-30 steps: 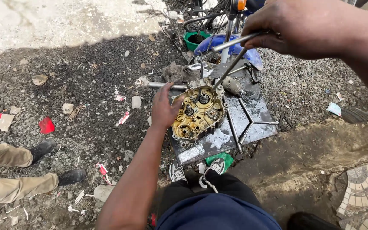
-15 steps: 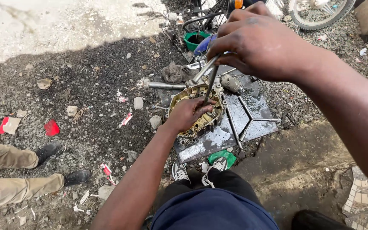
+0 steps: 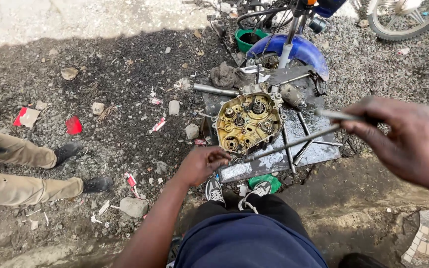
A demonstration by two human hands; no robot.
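A dirty yellowish engine crankcase half with exposed gears lies on a grey metal sheet on the gravel. My left hand hovers at the casing's near left edge with its fingers curled; whether it pinches something small I cannot tell. My right hand is raised at the right and grips long thin metal rods. One rod slants down toward the casing's lower edge.
Another person's legs in tan trousers and black shoes sit at left. A blue motorcycle mudguard and fork, a green bowl and a wheel stand behind the sheet. My own shoes touch its near edge. Stones and litter lie scattered.
My right hand swung from above the casing out to the right with the rods. My left hand came off the casing and drew back toward me.
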